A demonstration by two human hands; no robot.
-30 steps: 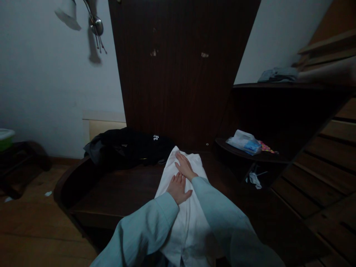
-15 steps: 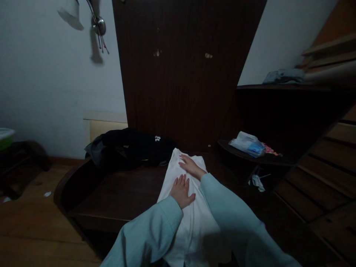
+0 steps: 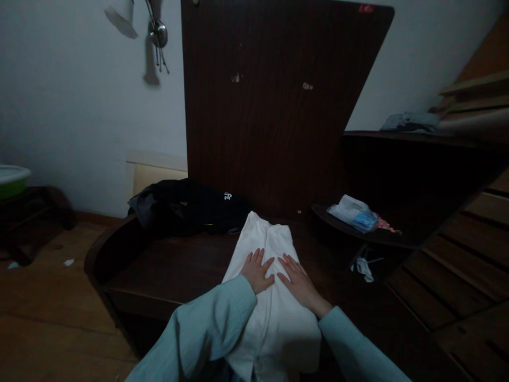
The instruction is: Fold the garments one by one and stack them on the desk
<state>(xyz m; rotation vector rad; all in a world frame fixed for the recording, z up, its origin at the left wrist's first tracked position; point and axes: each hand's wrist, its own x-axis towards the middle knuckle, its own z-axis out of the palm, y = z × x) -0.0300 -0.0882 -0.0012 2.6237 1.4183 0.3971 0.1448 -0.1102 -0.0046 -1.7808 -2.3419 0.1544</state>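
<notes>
A white folded garment (image 3: pixel 274 329), perhaps trousers, lies lengthwise on a dark wooden bench (image 3: pixel 170 276) and reaches toward me. My left hand (image 3: pixel 257 271) rests flat on its left half, fingers apart. On the right half lies my right hand (image 3: pixel 298 281), palm down with its fingers spread. The two thumbs are close together near a long crease. Neither hand grips the cloth. Light blue-green sleeves cover both forearms.
Dark clothing (image 3: pixel 194 207) with a white mark is heaped at the bench's back left. A tall dark panel (image 3: pixel 266 106) rises behind. To the right, a shelf (image 3: pixel 382 241) bears a plastic packet (image 3: pixel 353 213). A green basin (image 3: pixel 14 185) stands far left.
My right hand has slid back toward me and to the right across the white garment, now beside the left. My left hand has stayed nearly in place. The view has shifted slightly.
</notes>
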